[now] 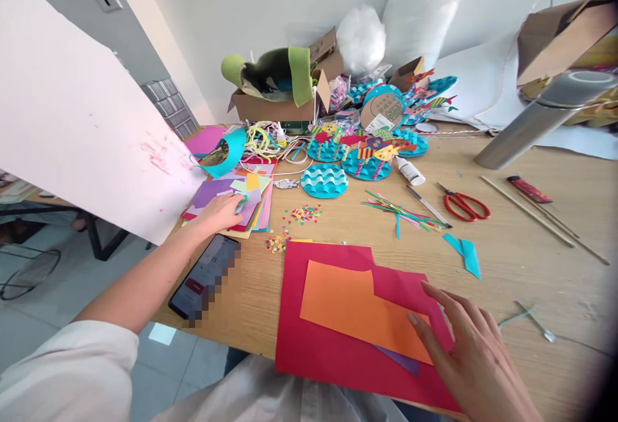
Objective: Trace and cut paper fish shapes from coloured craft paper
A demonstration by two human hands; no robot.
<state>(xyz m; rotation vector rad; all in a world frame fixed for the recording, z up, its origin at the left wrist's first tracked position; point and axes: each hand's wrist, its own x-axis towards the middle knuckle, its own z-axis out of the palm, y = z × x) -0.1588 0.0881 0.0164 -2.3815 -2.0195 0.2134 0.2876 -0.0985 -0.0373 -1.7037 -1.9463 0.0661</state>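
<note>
My left hand (pixel 223 211) reaches onto a pile of coloured paper (pixel 205 193) at the left of the table. Its fingertips are beside a small green scrap, thumb and fingers apart. My right hand (pixel 476 338) is spread at the right edge of a red sheet (pixel 328 361) in front of me, thumb tip over an orange piece of paper (pixel 338 296). That orange piece lies on the red sheet, with a stepped upper edge. A purple scrap (pixel 403 361) sticks out from under it.
A phone (pixel 205 277) lies left of the red sheet. Beyond are paper dots (pixel 305 214), thin paper strips (pixel 405 213), a pen (pixel 429 206), red-handled scissors (pixel 466 206), a glue bottle (pixel 409 171) and blue decorated discs (pixel 324 181). A metal flask (pixel 535 123) and sticks (pixel 526 210) are at right.
</note>
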